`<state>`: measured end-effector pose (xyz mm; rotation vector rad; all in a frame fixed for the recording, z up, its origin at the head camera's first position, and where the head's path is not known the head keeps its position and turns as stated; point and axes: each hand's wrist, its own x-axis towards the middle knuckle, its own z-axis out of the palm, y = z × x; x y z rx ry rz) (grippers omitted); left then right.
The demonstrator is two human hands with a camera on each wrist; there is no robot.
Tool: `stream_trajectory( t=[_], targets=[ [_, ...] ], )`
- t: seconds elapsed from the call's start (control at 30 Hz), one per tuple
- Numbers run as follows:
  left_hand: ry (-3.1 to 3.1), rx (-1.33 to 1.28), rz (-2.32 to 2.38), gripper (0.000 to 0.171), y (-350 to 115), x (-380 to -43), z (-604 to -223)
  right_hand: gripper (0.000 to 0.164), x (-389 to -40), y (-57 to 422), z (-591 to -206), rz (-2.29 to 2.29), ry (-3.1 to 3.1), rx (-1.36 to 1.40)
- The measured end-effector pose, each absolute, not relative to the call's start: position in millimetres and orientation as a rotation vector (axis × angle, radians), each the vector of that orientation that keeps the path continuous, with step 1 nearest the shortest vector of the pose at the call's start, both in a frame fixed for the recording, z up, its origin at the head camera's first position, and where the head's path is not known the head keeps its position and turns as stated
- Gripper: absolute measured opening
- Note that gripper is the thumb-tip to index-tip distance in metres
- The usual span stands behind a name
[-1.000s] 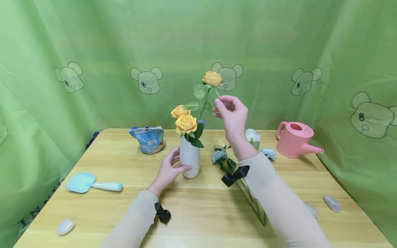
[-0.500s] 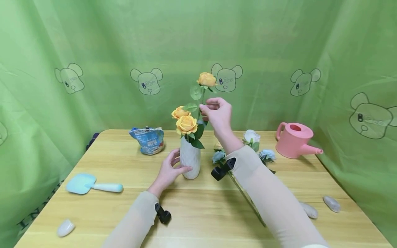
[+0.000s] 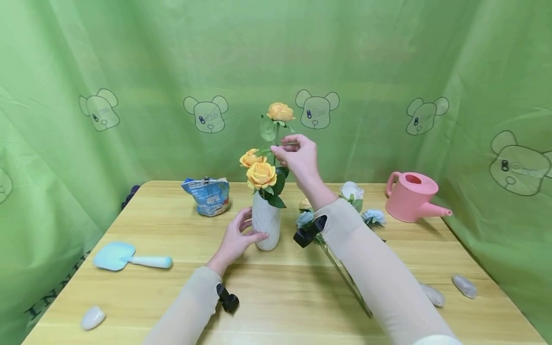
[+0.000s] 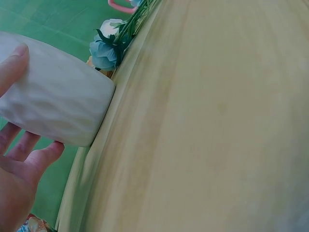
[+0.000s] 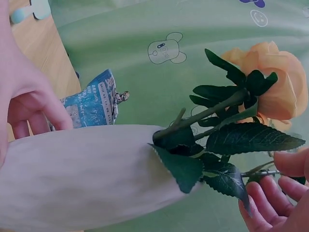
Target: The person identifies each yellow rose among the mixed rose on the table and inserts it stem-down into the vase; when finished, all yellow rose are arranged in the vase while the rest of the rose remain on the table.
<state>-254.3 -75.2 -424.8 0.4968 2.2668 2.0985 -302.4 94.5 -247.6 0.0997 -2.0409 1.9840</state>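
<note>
A white textured vase (image 3: 266,223) stands upright on the wooden table, steadied by my left hand (image 3: 235,239), its thumb across the front and its fingers around the side. Two yellow roses (image 3: 261,175) lean out of the vase mouth over dark green leaves (image 5: 246,137). Above them rises a taller yellow rose (image 3: 281,111), whose thin stem my right hand (image 3: 302,155) pinches between thumb and fingers. In the right wrist view, those fingertips meet the stem beside the vase mouth; the stem's lower end is hidden by leaves.
Right of the vase lie several loose flowers, including a white rose (image 3: 352,190) and a blue rose (image 3: 374,217). A pink watering can (image 3: 409,199) stands back right. A blue bag (image 3: 209,196), a toy shovel (image 3: 115,256) and a pale stone (image 3: 92,317) are left; more stones (image 3: 464,286) lie right.
My right hand has moved left, from beside the tall rose onto its stem. The rose has swung left and become more upright over the vase. The left hand stays at the vase.
</note>
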Motion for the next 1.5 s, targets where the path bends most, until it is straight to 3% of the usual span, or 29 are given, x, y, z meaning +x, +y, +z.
stream_trajectory(
  t=[0.63,1.03,1.5],
  targets=[
    [2.29,0.49,2.093,0.072,-76.5,-252.0,-426.3,0.034,-296.7,111.8,-272.6,2.048,-2.253,0.172],
    [2.272,0.481,2.146,0.076,-73.9,-266.5,-445.8,0.028,-274.3,178.8,-290.0,2.268,-2.082,0.207],
    [2.297,0.455,2.132,0.082,-67.7,-268.2,-436.7,0.038,-263.1,243.0,-385.9,1.948,-2.637,-0.029]
  ],
)
